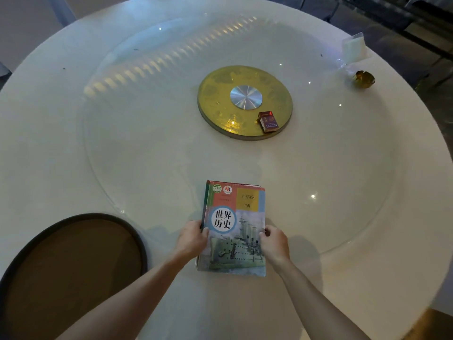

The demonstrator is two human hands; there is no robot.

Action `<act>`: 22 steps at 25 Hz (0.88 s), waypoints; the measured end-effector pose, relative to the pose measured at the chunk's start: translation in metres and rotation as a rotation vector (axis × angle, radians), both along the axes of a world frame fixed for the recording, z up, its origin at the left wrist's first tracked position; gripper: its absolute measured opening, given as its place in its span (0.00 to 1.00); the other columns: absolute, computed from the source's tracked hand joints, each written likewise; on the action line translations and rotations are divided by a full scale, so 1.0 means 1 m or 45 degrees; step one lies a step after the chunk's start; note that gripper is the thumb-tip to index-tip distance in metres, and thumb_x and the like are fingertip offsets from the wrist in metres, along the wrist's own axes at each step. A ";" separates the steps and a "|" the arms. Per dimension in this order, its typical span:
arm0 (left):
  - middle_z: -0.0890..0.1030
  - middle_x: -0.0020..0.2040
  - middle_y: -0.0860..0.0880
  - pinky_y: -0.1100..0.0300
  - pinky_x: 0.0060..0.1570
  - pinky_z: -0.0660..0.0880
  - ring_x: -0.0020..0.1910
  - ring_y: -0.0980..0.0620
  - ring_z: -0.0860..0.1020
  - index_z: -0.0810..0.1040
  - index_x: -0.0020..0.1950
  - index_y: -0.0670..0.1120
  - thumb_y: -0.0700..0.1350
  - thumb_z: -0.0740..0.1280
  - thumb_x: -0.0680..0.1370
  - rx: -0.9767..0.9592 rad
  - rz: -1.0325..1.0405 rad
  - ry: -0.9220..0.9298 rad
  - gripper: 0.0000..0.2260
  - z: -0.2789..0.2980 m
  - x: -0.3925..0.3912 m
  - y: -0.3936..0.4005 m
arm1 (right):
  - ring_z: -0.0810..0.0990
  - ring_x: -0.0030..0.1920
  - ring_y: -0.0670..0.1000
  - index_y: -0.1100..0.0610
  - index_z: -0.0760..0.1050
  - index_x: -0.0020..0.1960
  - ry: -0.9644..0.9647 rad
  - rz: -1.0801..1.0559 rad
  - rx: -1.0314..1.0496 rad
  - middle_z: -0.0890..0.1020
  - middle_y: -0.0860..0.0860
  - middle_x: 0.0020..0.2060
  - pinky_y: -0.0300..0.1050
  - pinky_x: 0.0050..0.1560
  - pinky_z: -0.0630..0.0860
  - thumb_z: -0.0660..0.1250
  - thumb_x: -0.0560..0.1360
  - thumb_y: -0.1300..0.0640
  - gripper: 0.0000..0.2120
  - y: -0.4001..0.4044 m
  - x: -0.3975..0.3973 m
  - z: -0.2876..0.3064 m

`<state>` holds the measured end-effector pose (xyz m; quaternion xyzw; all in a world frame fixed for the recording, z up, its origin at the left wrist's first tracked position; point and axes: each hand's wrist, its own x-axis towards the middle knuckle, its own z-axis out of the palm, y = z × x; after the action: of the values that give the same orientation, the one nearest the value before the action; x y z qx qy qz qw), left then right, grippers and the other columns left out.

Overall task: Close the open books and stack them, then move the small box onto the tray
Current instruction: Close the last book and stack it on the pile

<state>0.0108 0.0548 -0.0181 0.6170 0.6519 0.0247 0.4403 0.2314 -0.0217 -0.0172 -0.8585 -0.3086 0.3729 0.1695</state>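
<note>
tray [137, 241] left, small box [268, 121] on gold disc [220, 99]

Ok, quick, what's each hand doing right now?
Left hand: closed on the left edge of the book stack.
Right hand: closed on the stack's right edge.

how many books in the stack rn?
At least 2: the top book, closed, held at both sides by the left hand and right hand; another book's edge shows beneath. More may be hidden.
</note>
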 end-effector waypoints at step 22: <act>0.82 0.51 0.51 0.56 0.45 0.76 0.46 0.52 0.81 0.78 0.66 0.50 0.55 0.68 0.77 0.114 0.098 0.071 0.19 0.005 -0.003 0.043 | 0.82 0.38 0.49 0.52 0.82 0.42 0.168 -0.035 0.041 0.85 0.46 0.37 0.43 0.38 0.73 0.67 0.77 0.54 0.08 0.039 0.024 0.006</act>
<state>0.0079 0.0975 -0.0129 0.6108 0.6855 0.0535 0.3927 0.2554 0.0172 -0.0114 -0.8332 -0.2909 0.4215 0.2084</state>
